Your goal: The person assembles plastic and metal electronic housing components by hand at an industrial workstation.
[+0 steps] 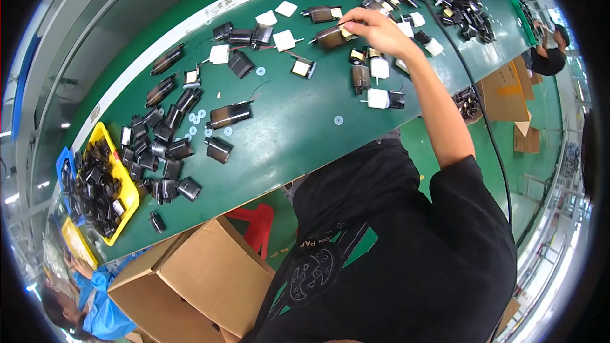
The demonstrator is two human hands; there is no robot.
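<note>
We stand at a long green workbench, its near edge passing in front of our body. Below its left part, a cardboard carton gapes open, its inside too shaded for us to read. On the bench's left end, a yellow tray is heaped with black plastic parts, with a partly hidden blue tray just beside it. Our right hand stretches over the bench, thumb and fingers pinching the right end of a smoky-brown plastic housing; our left hand is out of view, so we cannot tell its state. The housing extends left from our right fingertips, its long axis running roughly left to right, thin spout pointing left. A pale washer lies nearer our body.
</note>
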